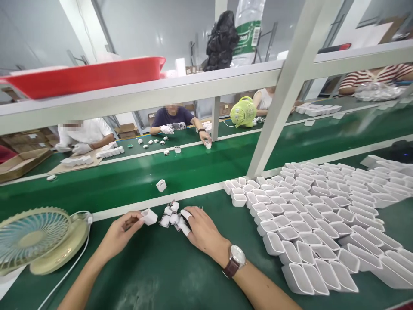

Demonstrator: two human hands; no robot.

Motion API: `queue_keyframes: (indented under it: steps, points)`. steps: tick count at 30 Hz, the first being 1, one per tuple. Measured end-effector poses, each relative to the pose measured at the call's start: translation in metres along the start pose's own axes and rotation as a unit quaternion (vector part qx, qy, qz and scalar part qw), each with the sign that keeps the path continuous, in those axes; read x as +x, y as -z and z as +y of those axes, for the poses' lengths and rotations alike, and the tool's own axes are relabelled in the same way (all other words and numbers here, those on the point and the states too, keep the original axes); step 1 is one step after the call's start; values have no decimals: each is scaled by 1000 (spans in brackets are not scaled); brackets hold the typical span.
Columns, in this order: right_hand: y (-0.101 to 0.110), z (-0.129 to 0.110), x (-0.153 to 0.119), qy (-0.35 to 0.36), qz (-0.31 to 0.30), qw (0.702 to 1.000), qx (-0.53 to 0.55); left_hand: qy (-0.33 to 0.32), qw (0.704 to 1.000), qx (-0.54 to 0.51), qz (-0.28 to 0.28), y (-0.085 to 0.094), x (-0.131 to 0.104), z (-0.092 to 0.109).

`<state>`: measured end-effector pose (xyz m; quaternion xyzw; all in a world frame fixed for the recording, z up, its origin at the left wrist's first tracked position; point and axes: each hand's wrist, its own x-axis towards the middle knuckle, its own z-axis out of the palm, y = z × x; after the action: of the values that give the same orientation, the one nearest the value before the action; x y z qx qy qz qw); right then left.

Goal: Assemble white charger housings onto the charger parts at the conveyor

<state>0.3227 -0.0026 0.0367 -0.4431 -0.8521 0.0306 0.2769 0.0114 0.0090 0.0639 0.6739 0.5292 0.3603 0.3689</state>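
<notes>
White plastic shell gripped in left hand at conveyor belt.
Right hand is laid open on small parts beside the belt; rows of empty shells are stacked alongside.

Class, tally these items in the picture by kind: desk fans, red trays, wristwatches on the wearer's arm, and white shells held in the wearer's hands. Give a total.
Desk fans: 2
Red tray: 1
Wristwatch: 1
White shell held in left hand: 1
Total: 5

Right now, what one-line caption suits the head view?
Left hand holds a white shell; right hand rests on small white parts beside stacked shells.
</notes>
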Motion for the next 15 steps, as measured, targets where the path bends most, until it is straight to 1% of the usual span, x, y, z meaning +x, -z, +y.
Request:
queue_keyframes:
  steps: [3, 5, 6, 8, 11, 15]
  points:
    - [3, 0, 11, -29, 0, 997, 73, 17, 998, -3, -52, 6, -18, -9]
    - [3, -1, 24, -66, -15, 989, 128, 12, 997, 10, -82, 6, -23, -10]
    - [2, -1, 32, -80, -26, 986, 142, 7, 996, 16, -88, 4, -25, -9]
    - [-3, 0, 48, -101, -45, 982, 152, -3, 997, 20, -78, 0, -27, -10]
    - [-15, 5, 69, -122, -64, 979, 149, -13, 999, 21, -41, -10, -32, -13]
    - [-25, 10, 86, -146, -67, 973, 166, -40, 996, 73, -15, -21, -43, -19]
